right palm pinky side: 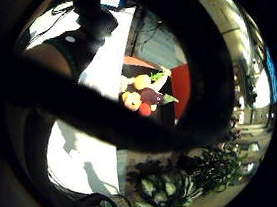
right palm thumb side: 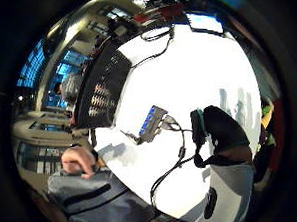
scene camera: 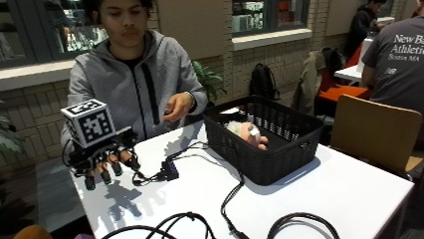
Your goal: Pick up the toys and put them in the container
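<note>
surface: white surface (scene camera: pixel 344 194), black cables lying across it, small hub (scene camera: pixel 169 172) with blue lights among them
container: black woven basket (scene camera: pixel 291 149), sits on the surface toward the person's left, well apart from the gloved hand
toys in basket: outside view shows a pale plush-looking toy (scene camera: pixel 248 134) inside; details unclear
toys, palm view: little-finger-side palm view shows a cluster of toy fruit and veg (right palm pinky side: pixel 145 95) (orange, yellow, red, dark purple, green leaf bits) inside a dark container; a black strap crosses in front of it
right hand: gloved hand (scene camera: pixel 106 159) hovers above the surface at the end nearest the person's right, fingers hanging down, spread and fairly straight, holding nothing
hand vs toys: apart, no contact; hub and cables lie between hand and basket
left hand: bare hand (scene camera: pixel 177 107) raised at chest height, touching nothing
</note>
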